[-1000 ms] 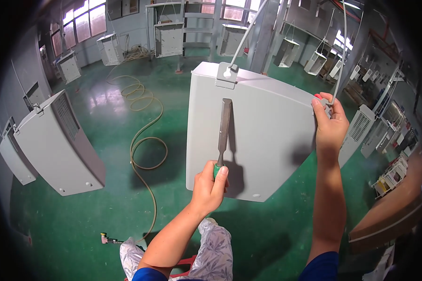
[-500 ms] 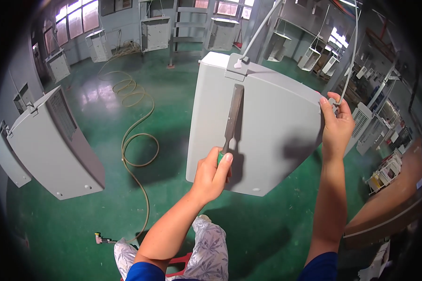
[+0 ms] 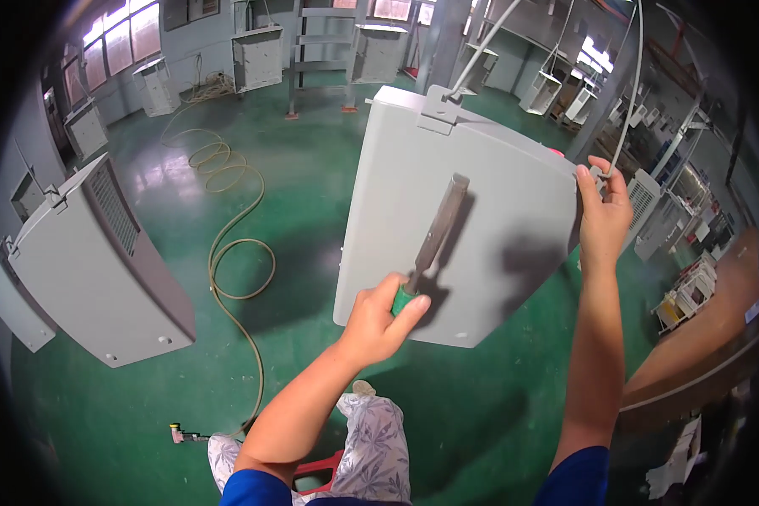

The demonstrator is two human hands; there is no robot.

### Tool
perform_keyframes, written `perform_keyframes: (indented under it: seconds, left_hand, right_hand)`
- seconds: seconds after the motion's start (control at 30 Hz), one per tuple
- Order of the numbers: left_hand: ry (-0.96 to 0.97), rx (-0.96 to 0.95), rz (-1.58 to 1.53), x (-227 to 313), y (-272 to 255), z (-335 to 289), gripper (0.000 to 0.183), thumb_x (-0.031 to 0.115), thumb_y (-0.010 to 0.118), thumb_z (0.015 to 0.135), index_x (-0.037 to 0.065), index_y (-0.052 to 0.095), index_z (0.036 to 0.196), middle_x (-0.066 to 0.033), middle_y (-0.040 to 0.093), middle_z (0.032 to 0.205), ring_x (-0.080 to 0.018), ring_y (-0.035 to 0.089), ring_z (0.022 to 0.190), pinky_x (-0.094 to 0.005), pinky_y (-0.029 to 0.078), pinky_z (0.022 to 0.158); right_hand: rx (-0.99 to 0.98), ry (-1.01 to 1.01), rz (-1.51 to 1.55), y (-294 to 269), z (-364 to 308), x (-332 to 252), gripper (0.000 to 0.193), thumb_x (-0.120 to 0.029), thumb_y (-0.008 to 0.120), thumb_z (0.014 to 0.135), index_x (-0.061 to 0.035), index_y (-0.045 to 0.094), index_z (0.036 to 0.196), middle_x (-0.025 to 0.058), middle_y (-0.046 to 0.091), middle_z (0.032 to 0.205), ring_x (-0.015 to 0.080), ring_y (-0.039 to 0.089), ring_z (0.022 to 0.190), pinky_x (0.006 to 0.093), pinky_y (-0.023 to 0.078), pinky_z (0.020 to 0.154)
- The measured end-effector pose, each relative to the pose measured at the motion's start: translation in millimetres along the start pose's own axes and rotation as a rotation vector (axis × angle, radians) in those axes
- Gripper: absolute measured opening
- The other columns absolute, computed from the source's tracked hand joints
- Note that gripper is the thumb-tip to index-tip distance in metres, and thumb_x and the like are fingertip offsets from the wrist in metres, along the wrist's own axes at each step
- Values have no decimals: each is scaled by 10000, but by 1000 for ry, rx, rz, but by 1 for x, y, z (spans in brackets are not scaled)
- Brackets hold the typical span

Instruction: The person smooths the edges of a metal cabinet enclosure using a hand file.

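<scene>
A grey metal panel (image 3: 497, 202) hangs from a hook and wire in front of me. My left hand (image 3: 378, 319) grips the green handle of a long flat file (image 3: 437, 232), whose blade lies against the panel's face, pointing up. My right hand (image 3: 603, 215) is closed on the panel's right edge at its upper corner, near a hanging wire.
Another grey panel (image 3: 101, 270) with a vent grille hangs at the left. A tan hose (image 3: 228, 253) snakes across the green floor to a small tool (image 3: 181, 434). Grey cabinets stand at the back. A brown bench (image 3: 700, 354) sits at the right.
The panel and both hands have shifted a little right and up in view. The file's blade stays against the panel and has slid slightly upward.
</scene>
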State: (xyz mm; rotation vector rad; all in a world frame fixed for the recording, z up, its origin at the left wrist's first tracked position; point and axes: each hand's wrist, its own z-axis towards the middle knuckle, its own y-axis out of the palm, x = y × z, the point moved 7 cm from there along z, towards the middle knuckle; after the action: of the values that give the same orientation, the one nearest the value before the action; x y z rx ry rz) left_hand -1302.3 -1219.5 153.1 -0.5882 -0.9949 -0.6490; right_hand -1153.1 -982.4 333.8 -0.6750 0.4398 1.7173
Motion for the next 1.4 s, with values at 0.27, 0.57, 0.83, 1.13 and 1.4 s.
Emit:
perform_keyframes:
  seconds: [0.27,0.57,0.83,1.13,1.4]
  left_hand:
    - [-272,-46,345,-89,-23,-218,215,186,724,787,30,579,817,-138,532,561,-227,519,446,-326,414,467]
    - [-685,-72,617,-80,-155,-480,237,221,705,790,21,584,756,-112,507,497,-209,519,441,-363,415,461]
    - [-565,-52,569,-75,-159,-470,276,230,734,773,14,562,762,-145,535,523,-283,534,452,-388,416,462]
    - [-641,-120,624,-80,-185,-477,320,315,735,766,25,620,839,-145,533,495,-306,577,456,-407,449,470]
    - [-730,-221,473,-152,-169,-501,389,462,621,824,100,630,967,-190,656,749,-386,650,730,-475,520,664]
  right_hand:
    - [58,-51,-189,-26,19,24,436,-269,703,840,-81,590,1216,123,556,1168,208,523,1096,319,412,946]
    - [181,-154,-493,-49,-125,-14,400,-213,660,852,-6,563,1180,144,583,1158,301,535,1075,360,399,962]
    - [-824,1447,563,103,-581,-52,411,-248,644,901,3,554,1214,106,614,1152,169,594,1065,292,465,931]
    - [-684,1666,754,150,-653,-91,286,-205,650,895,11,606,1078,74,638,947,159,635,832,281,540,779]
    - [-589,1672,613,142,-668,-64,215,-132,629,895,6,579,1052,108,628,912,222,648,799,357,560,721]
